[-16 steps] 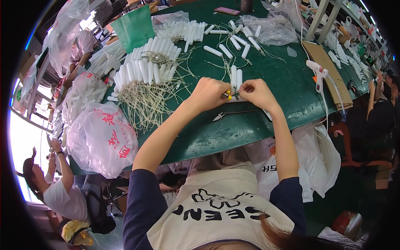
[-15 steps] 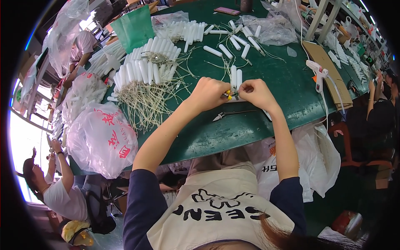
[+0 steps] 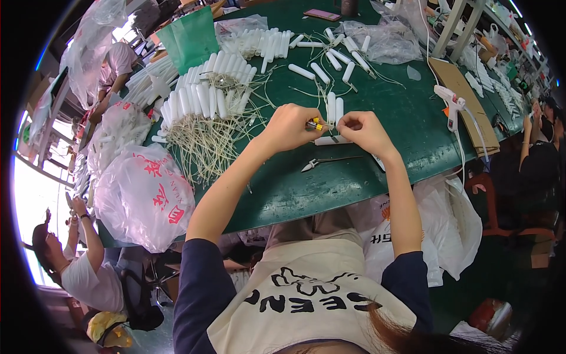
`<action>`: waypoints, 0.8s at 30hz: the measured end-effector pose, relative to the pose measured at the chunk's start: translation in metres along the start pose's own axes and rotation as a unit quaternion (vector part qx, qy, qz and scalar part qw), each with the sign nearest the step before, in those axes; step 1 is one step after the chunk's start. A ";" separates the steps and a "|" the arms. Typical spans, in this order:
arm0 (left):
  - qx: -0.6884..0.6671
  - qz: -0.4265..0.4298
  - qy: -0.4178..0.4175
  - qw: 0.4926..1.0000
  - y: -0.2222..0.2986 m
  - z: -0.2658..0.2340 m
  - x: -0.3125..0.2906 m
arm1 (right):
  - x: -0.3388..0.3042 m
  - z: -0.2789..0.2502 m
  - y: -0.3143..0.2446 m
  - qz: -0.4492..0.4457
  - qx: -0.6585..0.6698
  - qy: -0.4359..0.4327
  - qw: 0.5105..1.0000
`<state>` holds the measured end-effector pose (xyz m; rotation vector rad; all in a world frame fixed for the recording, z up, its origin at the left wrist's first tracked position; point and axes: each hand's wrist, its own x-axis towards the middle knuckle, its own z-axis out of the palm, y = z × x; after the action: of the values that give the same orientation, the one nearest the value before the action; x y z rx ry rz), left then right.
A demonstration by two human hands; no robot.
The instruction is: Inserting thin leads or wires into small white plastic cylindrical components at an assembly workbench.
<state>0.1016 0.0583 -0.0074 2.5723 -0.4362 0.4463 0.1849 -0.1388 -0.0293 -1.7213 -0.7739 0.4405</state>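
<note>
My left hand [image 3: 293,125] is closed round a small yellow-and-black tool [image 3: 315,124], whose kind I cannot make out. Close by on the right, my right hand [image 3: 364,131] pinches with thumb and forefinger; whatever is between them is too small to tell. Just beyond my fingertips, two white tubes [image 3: 331,105] lie side by side, pointing away from me. Below the fingertips a white bar with a dark strip [image 3: 331,141] rests crosswise on the green table [image 3: 283,194]. Nearer to me lies a thin dark tool with a pale pointed end [image 3: 315,164].
Stacked white tubes with trailing wires [image 3: 203,138] fill the left side. Loose tubes [image 3: 321,72] lie farther back. A white glue gun [image 3: 453,105] stands at right near a cardboard sheet [image 3: 466,100]. Clear plastic bags [image 3: 144,200] bulge at the left edge.
My left hand has shifted slightly up and left with the yellow-and-black tool, away from my right hand. More of the white bar now shows. My right hand has barely moved.
</note>
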 end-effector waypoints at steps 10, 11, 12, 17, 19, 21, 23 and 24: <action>-0.137 -0.085 -0.023 0.987 0.003 -0.002 0.001 | -0.002 -0.004 -0.002 0.092 0.089 -0.019 0.992; -0.137 -0.085 -0.023 0.987 0.005 -0.005 0.002 | -0.002 -0.004 -0.003 0.111 0.106 -0.013 0.988; -0.143 -0.096 -0.031 0.985 0.007 -0.007 0.003 | -0.002 -0.005 -0.003 0.111 0.107 -0.014 0.988; -0.136 -0.101 -0.038 0.985 0.000 -0.006 0.002 | -0.003 -0.004 -0.002 0.085 0.101 -0.027 0.991; -0.134 -0.092 -0.040 0.986 -0.001 -0.006 0.002 | -0.005 -0.004 -0.004 0.074 0.096 -0.030 0.992; -0.123 -0.084 -0.039 0.988 -0.002 -0.006 0.002 | -0.006 -0.004 -0.004 0.064 0.091 -0.032 0.993; -0.112 -0.075 -0.038 0.990 -0.001 -0.007 0.003 | -0.006 -0.004 -0.005 0.057 0.085 -0.023 0.994; -0.081 -0.054 -0.026 0.995 0.002 -0.009 0.003 | -0.006 -0.004 -0.005 0.057 0.086 -0.023 0.994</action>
<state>0.1016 0.0605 0.0019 2.4394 -0.3345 0.2937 0.1816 -0.1448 -0.0242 -1.6047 -0.6521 0.6093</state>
